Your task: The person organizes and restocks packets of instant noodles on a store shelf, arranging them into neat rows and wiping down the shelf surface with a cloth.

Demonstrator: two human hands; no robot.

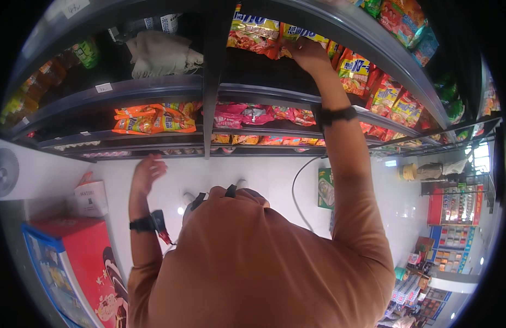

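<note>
High on the shelf ahead, my right hand (308,53) is at the lower front of a yellow-and-red instant noodle packet (305,33). Its fingers are bent against the wrapper and partly hide it. To the left of it stands another noodle packet (253,35), and more red-and-yellow packets (354,71) line the row to the right. My left hand (150,172) hangs low in front of the lower shelves, holding nothing, its fingers loosely apart. Dark bands with devices sit on both wrists.
A dark upright post (211,76) divides the shelving. Crumpled grey cloth (163,54) lies on the left shelf; orange snack bags (154,119) and pink packets (258,115) fill lower ones. A red-sided freezer (89,262) stands left. Behind are a green box (325,188) and a black cable (295,188).
</note>
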